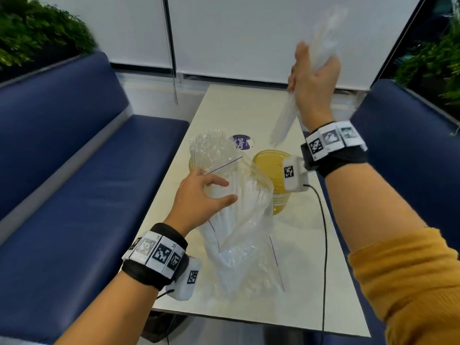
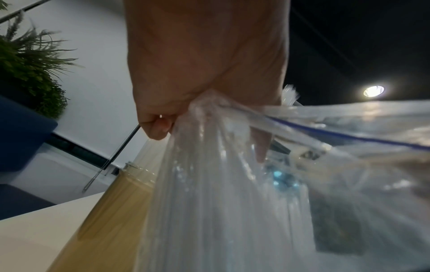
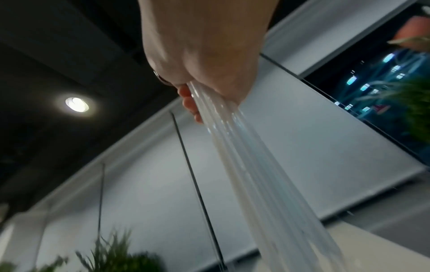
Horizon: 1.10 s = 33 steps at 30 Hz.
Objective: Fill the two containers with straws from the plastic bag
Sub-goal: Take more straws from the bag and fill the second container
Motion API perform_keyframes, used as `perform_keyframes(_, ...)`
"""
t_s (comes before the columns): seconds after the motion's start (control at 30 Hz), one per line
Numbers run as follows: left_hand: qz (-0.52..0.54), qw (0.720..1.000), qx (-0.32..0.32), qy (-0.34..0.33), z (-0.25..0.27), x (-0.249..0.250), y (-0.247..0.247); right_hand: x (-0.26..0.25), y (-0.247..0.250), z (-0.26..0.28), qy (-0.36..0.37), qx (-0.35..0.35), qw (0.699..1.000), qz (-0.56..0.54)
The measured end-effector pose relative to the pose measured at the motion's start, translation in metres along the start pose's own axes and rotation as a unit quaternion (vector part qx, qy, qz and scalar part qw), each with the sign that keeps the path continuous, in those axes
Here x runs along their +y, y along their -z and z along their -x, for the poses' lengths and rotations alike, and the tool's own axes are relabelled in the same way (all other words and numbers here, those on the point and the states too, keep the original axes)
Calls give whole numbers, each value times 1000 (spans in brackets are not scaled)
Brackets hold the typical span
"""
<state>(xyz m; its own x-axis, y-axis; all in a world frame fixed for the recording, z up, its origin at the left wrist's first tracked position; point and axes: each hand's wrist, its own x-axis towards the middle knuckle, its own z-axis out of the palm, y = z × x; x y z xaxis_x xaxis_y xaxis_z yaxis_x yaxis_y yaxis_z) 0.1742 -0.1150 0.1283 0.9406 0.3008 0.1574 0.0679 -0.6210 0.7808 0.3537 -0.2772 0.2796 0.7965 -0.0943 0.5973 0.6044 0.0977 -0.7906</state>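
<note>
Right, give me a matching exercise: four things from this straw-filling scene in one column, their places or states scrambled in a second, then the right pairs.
Things:
1. plastic bag
2. bundle of straws
3. right container
4. left container

Places or states:
A. raised in the air, gripped by the right hand
B. on the table, nothing visible inside
C. held at its top by the left hand
D. already stuffed with straws

Pairs: 1-C, 2-A, 3-B, 4-D

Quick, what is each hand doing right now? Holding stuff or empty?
Left hand: closed, gripping the plastic bag near its top.
Right hand: closed around a bundle of straws, raised above the table.
</note>
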Motion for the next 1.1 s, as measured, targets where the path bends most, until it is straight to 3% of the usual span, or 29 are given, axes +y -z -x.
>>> perform_keyframes(0.13,-5,1000,1,-7,-1,0,-1,78,6,30,-94,-33,993,66)
perform_keyframes(0.27,-5,1000,13,-9,0,1,2,121,17,60,-158,-56,978,126)
perform_keyframes(0.43,-8,1000,23,-17,1,4,5,143,34,76,-245,-97,930,258)
perform_keyframes(0.63,11,1000,13,-26,1,7,10,126,52,69,-314,-153,889,296)
perform_keyframes(0.7,18,999,9,-28,1,5,11,112,53,62,-288,-139,889,327)
perform_keyframes(0.83,37,999,-1,-26,0,1,13,51,39,68,-53,-67,948,306)
perform_keyframes(0.9,49,998,-1,-26,1,1,12,11,20,83,-21,-116,961,250)
perform_keyframes(0.97,72,997,7,-27,1,-1,11,-15,1,105,-78,-271,927,249)
perform_keyframes(1.03,103,994,10,-30,0,-4,9,-19,-12,130,-110,-418,828,359)
perform_keyframes(1.1,125,992,8,-28,0,-7,8,-12,-20,155,-108,-472,737,471)
